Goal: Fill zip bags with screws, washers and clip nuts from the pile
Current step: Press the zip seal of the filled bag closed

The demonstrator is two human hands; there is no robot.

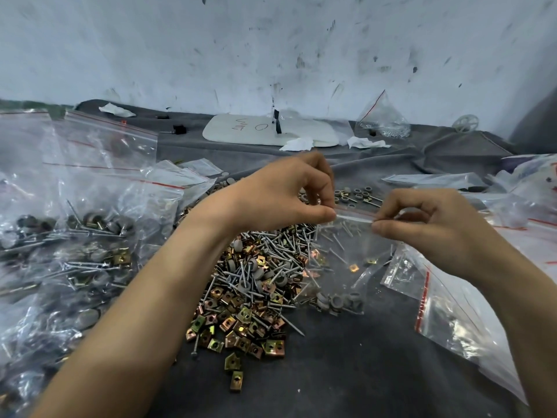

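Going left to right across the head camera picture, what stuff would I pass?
Filled zip bags → loose pile of screws, washers and clip nuts → held zip bag → empty zip bags

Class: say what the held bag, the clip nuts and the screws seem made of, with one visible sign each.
Held bag: thin clear plastic, see-through and glossy. Clip nuts: likely plated metal, iridescent yellow-gold sheen. Screws: probably steel, silvery-grey shine.

free: bare cloth (346,372) front-centre | blocked: pile (250,285) centre, filled bags (60,236) left, empty bags (452,312) right
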